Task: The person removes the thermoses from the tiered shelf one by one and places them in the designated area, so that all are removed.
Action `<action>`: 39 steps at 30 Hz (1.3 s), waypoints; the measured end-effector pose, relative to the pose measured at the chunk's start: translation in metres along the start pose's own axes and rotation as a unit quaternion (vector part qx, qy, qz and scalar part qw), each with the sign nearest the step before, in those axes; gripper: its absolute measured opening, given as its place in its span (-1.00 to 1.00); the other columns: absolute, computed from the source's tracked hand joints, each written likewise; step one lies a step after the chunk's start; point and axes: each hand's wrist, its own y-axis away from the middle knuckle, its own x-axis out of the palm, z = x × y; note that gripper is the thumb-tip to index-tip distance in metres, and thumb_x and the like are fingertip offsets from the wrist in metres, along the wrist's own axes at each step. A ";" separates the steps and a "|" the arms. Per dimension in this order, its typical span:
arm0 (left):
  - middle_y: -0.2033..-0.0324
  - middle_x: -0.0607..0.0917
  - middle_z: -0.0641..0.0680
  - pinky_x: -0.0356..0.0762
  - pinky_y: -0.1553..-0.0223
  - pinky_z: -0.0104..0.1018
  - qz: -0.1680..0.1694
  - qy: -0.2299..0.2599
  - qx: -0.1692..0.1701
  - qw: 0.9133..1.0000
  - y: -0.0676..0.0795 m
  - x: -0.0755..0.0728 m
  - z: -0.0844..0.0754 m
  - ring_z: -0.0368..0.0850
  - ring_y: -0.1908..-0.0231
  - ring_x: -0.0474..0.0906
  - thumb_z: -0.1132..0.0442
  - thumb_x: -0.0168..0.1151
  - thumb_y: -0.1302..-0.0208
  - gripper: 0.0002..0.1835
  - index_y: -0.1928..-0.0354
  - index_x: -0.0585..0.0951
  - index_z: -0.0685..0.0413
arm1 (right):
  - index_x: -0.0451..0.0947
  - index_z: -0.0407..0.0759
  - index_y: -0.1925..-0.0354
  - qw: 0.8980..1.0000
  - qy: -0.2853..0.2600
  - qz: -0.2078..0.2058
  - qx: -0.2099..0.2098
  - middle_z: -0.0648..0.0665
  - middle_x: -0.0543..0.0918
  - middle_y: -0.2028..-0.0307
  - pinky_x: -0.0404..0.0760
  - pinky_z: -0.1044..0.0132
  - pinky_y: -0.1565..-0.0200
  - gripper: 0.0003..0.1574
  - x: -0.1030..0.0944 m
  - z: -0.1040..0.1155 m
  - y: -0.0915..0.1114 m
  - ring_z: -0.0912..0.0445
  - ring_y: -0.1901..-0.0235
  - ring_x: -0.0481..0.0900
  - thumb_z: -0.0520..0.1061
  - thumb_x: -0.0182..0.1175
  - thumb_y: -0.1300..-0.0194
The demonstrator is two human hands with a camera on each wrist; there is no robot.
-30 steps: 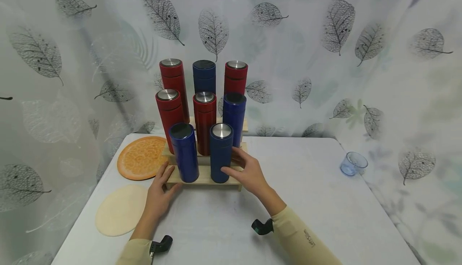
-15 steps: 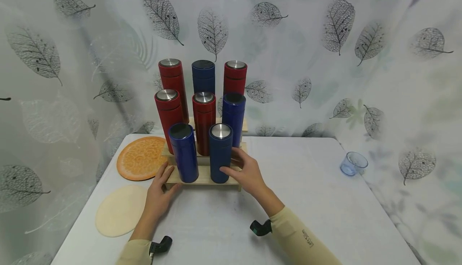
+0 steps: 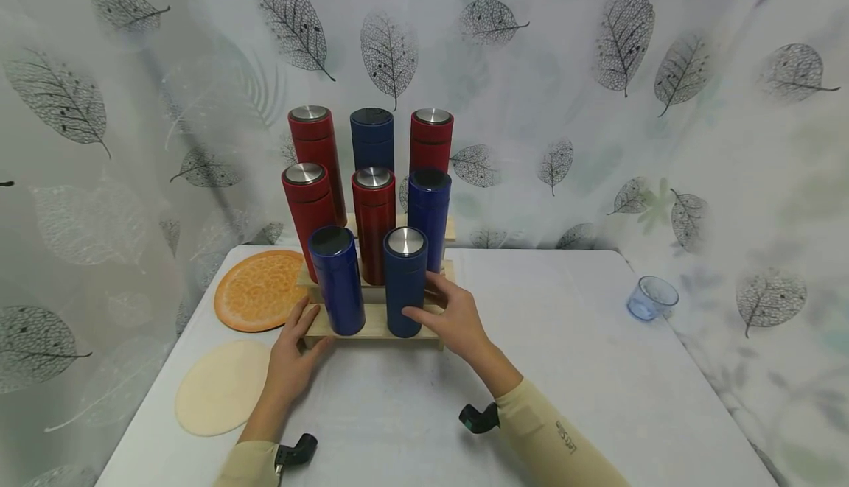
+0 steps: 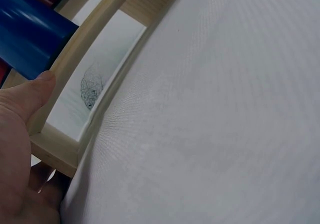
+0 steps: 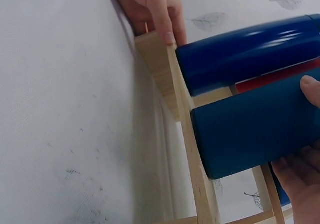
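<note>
Two beige sleeves [image 3: 553,432] reach in on the near side of the wooden rack [image 3: 374,323], and over this last second next to nothing has shifted: the view tips a touch, everything at the rack keeps its place. Near left of the rack, a cream disc [image 3: 225,387] lies on the white tabletop [image 3: 564,354]. Left hand [image 3: 290,362] now, gripping the rack's left front corner, thumb on the front rail, fingers past the end. Right hand [image 3: 458,321], over at the rack's right end, holds the silver-lidded blue bottle [image 3: 405,295] between thumb and fingers; those fingers are partly hidden, so how firmly they bear is hard to call. That bottle stands upright on the rack's front step, right of the dark-lidded blue bottle [image 3: 341,292]. Such stillness reads as steadying, the bottle already in its spot but not yet released. Left of the rack, the orange disc [image 3: 259,292]; well off to its right, a blue glass cup [image 3: 652,299]. Up the rack's middle step: red, red, blue. Its back step: red, blue, red. And behind the rack, the leaf-print sheet [image 3: 530,89].
</note>
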 end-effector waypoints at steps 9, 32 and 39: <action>-0.66 0.22 0.21 0.24 -0.44 0.45 -0.004 0.005 0.001 1.000 0.000 -0.001 0.004 0.40 -0.59 0.14 0.14 0.49 -0.44 -0.25 -0.57 0.46 0.20 | 0.58 -0.20 -0.42 1.000 -0.006 -0.010 0.008 -0.13 0.73 -0.23 0.67 0.11 -0.25 -0.16 0.002 0.000 -0.001 -0.04 -0.21 0.72 -0.15 0.66 -0.23; -0.68 0.19 0.18 0.24 -0.45 0.43 0.006 0.006 -0.013 1.000 0.000 -0.001 0.004 0.38 -0.60 0.12 0.13 0.49 -0.45 -0.23 -0.58 0.44 0.22 | 0.59 -0.15 -0.42 1.000 0.001 -0.016 0.014 -0.09 0.74 -0.23 0.66 0.05 -0.27 -0.17 -0.015 0.010 0.003 -0.04 -0.21 0.71 -0.08 0.64 -0.26; -0.68 0.19 0.18 0.25 -0.45 0.42 0.006 0.008 -0.014 1.000 0.000 -0.001 0.006 0.38 -0.61 0.12 0.12 0.49 -0.45 -0.23 -0.58 0.44 0.22 | 0.60 -0.15 -0.40 1.000 0.002 -0.024 0.005 -0.07 0.74 -0.22 0.65 0.10 -0.28 -0.21 -0.025 0.010 0.006 -0.01 -0.20 0.71 -0.08 0.63 -0.27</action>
